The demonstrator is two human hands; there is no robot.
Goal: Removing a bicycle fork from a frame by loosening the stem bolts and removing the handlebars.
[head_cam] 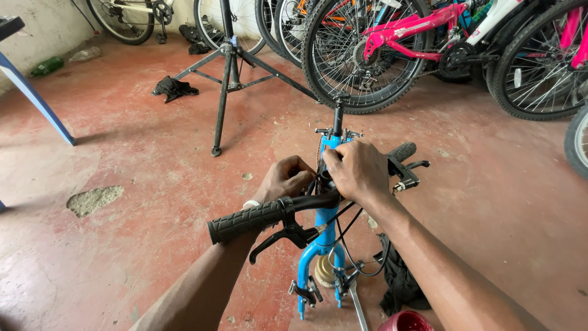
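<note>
While hands [324, 175] grip stem [324, 184] | handlebar [269, 214] spans open floor [122, 122]

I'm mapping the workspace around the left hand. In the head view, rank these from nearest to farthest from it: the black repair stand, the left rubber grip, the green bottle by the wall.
From the left hand:
1. Left rubber grip, just below the hand, on the handlebar.
2. Black repair stand, standing on the floor ahead.
3. Green bottle, far left, lying by the wall.

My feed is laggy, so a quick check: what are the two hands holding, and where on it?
Both the left hand and right hand grip the middle of the handlebar, at the stem of the blue bicycle frame.
</note>
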